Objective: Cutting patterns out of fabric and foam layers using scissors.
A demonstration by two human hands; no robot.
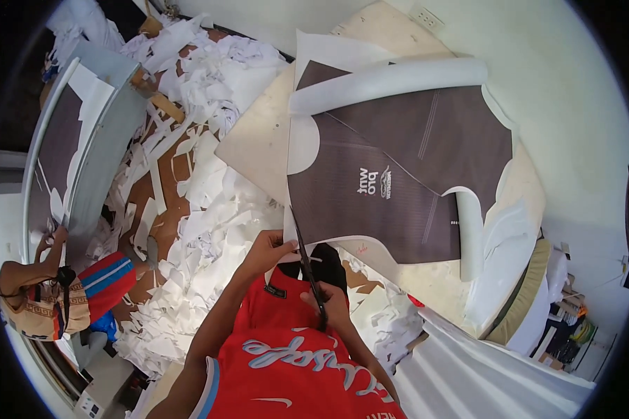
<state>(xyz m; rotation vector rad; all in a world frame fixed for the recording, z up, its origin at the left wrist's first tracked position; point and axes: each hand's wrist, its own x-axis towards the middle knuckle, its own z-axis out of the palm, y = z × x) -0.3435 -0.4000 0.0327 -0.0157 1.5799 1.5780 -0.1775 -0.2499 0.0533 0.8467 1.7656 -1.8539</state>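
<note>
A large white paper sheet printed with dark brown garment shapes [356,160] lies over a pale board, its far and right edges curled into rolls. My right hand [332,304] is closed round the handles of long dark scissors [305,260]. The blades point away from me, their tips at the left front edge of the print. Just left of the blades my left hand [267,253] pinches the sheet's white margin at the near left corner. A narrow white paper strip [307,258] shows by the blades. My right fingers are partly hidden.
Heaps of white paper offcuts [210,258] cover the brown floor on the left and below the board [255,133]. At far left another person [56,293] works at a second table [108,140] with a similar sheet. White fabric [468,370] hangs at the lower right.
</note>
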